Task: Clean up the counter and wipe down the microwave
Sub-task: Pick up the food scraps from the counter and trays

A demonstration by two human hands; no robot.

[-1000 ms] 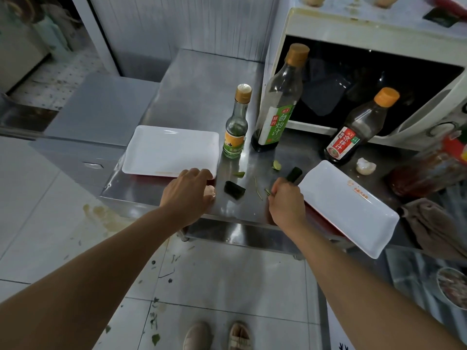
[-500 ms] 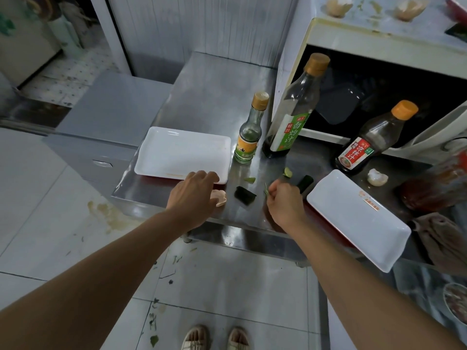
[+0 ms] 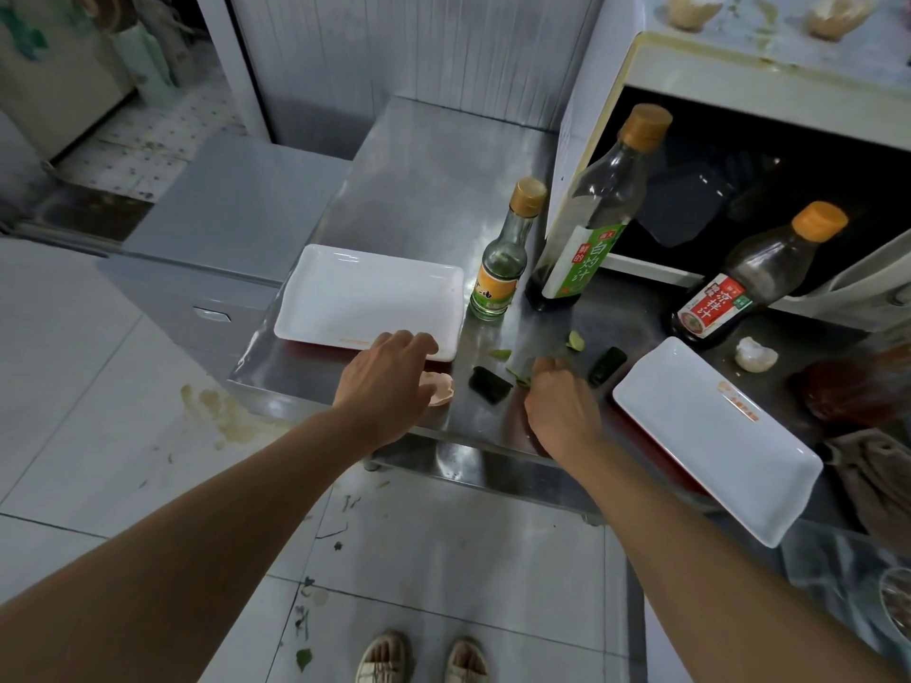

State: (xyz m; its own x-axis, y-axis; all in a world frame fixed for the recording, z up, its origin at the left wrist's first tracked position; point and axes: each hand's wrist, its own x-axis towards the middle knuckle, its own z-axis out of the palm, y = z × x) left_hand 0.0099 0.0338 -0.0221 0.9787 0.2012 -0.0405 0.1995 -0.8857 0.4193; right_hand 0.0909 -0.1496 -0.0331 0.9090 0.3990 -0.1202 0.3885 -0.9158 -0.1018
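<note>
Scraps litter the worktop (image 3: pixel 424 189) front — our right hand (image 3: pixel 562 411) pinches a green leaf (image 3: pixel 518 377) in curled fingers (image 3: pixel 542 364). The dark peel (image 3: pixel 489 384) lies just left of it, between both hands; our left hand (image 3: pixel 382 382) cups an eggshell (image 3: pixel 440 386).
</note>
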